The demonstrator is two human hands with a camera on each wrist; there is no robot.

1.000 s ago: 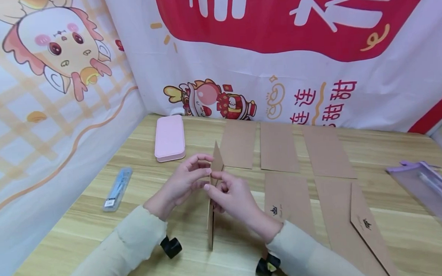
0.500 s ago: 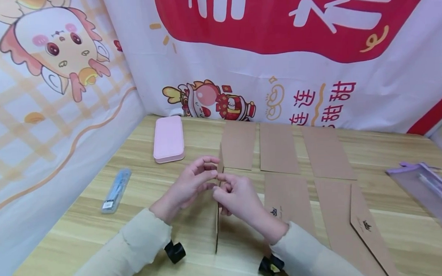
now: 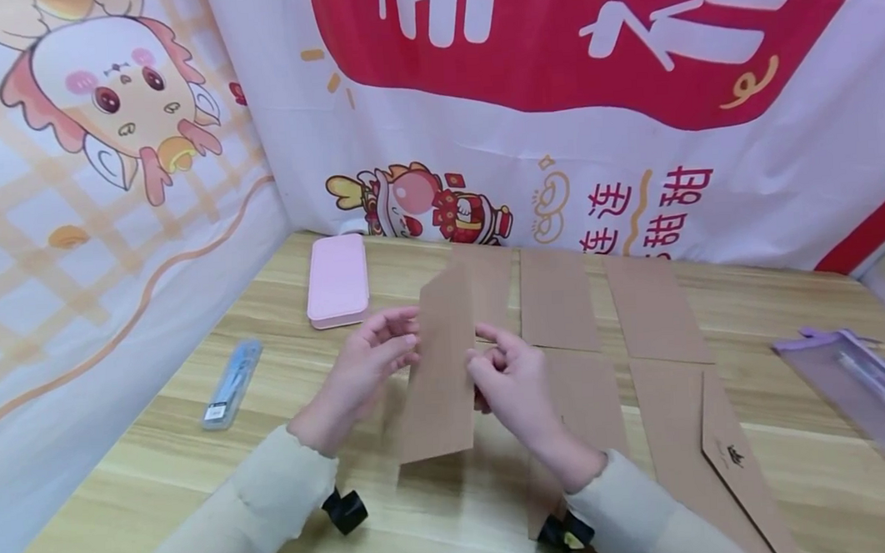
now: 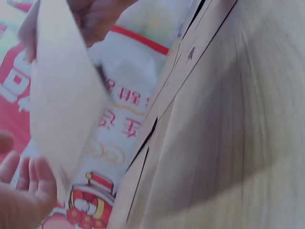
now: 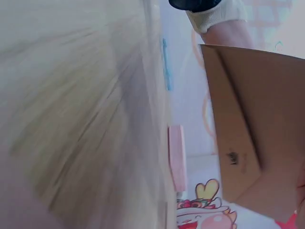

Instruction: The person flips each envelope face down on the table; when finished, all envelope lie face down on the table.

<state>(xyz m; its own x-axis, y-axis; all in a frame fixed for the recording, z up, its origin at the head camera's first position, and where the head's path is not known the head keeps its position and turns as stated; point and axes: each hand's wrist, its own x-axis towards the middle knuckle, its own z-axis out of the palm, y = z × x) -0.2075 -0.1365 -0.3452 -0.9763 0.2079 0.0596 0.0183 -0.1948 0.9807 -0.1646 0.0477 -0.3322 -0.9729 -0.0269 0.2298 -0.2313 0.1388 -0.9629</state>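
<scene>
A brown kraft paper envelope (image 3: pixel 443 368) is held upright above the table, its plain broad face toward the head camera. My right hand (image 3: pixel 519 389) pinches its right edge between thumb and fingers. On the other side, the left hand (image 3: pixel 375 355) has its loosely bent fingers right at the left edge. In the left wrist view these fingers (image 4: pixel 40 179) lie by the envelope's lower end, not closed round it. The right wrist view shows the envelope's other side, with a pointed flap (image 5: pixel 233 133) and a small dark crown print.
Several more kraft envelopes (image 3: pixel 556 300) lie flat in rows on the wooden table (image 3: pixel 288 485), one with a crown-printed flap (image 3: pixel 737 453) raised. A pink case (image 3: pixel 337 278) and a clear box of blue items (image 3: pixel 233 383) lie left. A purple pouch (image 3: pixel 861 380) lies right.
The envelope was edge-on with both hands meeting at it; now it has turned its broad face to the head camera. The right hand has moved right and the hands are farther apart.
</scene>
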